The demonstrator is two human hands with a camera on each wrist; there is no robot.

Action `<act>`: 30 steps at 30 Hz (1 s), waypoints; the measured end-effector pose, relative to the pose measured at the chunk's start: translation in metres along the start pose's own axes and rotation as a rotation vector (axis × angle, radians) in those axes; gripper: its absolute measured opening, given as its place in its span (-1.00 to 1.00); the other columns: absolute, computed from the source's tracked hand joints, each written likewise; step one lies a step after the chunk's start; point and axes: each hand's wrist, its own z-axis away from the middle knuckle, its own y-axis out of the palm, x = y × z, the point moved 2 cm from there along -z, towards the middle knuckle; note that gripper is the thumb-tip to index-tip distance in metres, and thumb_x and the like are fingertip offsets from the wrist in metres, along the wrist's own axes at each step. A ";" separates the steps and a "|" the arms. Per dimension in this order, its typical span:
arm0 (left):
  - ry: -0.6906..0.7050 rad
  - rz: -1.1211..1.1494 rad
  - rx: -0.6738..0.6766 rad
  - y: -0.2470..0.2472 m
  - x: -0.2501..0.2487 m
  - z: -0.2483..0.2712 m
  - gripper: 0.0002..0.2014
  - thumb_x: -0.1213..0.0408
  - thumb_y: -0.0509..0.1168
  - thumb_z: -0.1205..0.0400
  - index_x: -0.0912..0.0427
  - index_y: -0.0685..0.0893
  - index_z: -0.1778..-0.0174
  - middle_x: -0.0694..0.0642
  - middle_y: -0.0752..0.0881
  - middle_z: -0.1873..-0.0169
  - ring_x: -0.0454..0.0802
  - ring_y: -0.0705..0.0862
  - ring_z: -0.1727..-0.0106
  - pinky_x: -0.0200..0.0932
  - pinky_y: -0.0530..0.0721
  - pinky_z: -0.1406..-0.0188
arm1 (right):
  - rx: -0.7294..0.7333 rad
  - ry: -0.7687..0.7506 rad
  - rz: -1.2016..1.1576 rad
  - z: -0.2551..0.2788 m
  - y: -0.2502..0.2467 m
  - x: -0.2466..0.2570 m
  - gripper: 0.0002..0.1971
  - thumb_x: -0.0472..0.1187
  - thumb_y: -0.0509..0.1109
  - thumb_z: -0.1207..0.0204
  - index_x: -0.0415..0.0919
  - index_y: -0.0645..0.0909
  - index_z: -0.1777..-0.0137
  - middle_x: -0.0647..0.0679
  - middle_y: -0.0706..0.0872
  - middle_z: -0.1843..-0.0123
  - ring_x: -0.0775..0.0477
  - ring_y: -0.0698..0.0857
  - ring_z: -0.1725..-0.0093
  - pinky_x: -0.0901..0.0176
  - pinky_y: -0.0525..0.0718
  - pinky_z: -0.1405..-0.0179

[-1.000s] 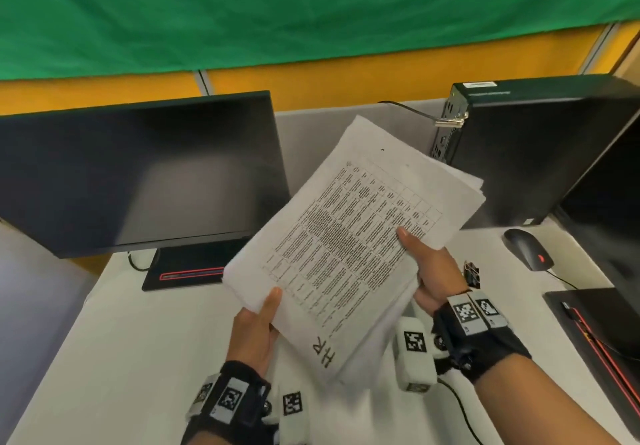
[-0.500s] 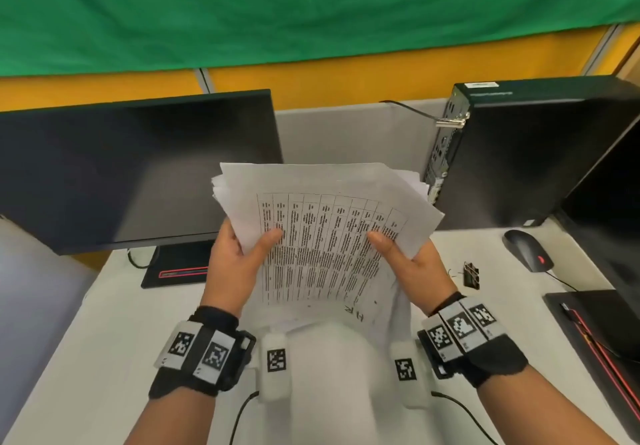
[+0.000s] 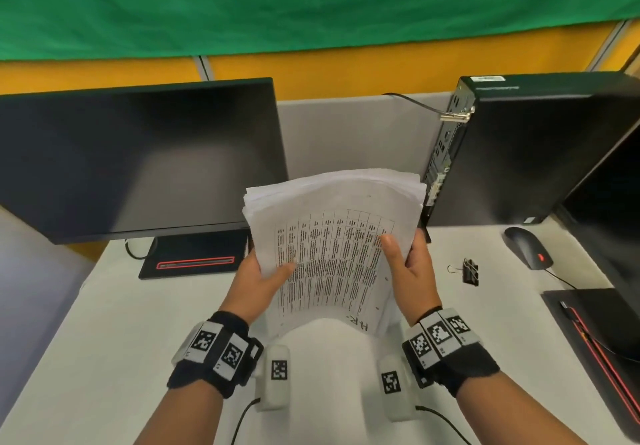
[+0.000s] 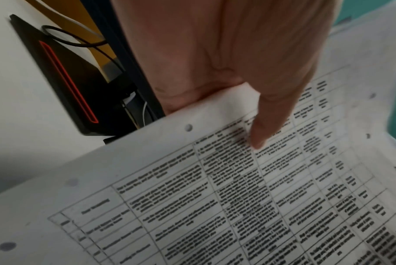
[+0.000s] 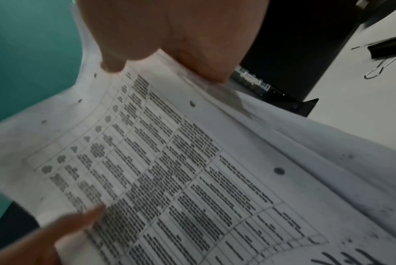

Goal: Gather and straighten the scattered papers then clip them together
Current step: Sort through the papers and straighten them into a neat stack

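Observation:
A stack of white papers point(image 3: 332, 236) with a printed table on top stands nearly upright over the white desk point(image 3: 104, 323), its lower edge bowed toward me. My left hand point(image 3: 258, 280) grips the stack's left edge, thumb on the front sheet. My right hand point(image 3: 410, 264) grips the right edge the same way. The left wrist view shows the thumb point(image 4: 267, 125) pressed on the printed table of the papers point(image 4: 215, 197). In the right wrist view the papers point(image 5: 181, 170) fill the frame. A black binder clip point(image 3: 470, 270) lies on the desk right of my right hand, also the binder clip point(image 5: 387, 48).
A dark monitor point(image 3: 138, 157) stands at the left on a black base point(image 3: 194, 254). A black computer tower point(image 3: 526, 150) stands at the right, with a mouse point(image 3: 526, 247) in front of it. Another black stand base point(image 3: 595, 333) is at the right edge.
The stack has turned from tilted diagonal to upright and squared. My left hand rose from the bottom corner to the left edge; both hands drew closer, and the top edges look more even.

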 end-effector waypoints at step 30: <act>0.066 0.223 -0.067 0.000 -0.019 0.003 -0.69 0.07 0.43 -0.36 -0.11 0.68 -0.03 -0.20 0.83 0.11 -0.29 0.77 0.00 -0.23 0.67 0.01 | -0.355 -0.200 0.071 -0.043 0.018 0.077 -0.92 -0.31 0.12 -0.60 -0.19 0.44 0.08 0.10 0.48 0.26 0.26 0.51 0.28 0.39 0.50 0.23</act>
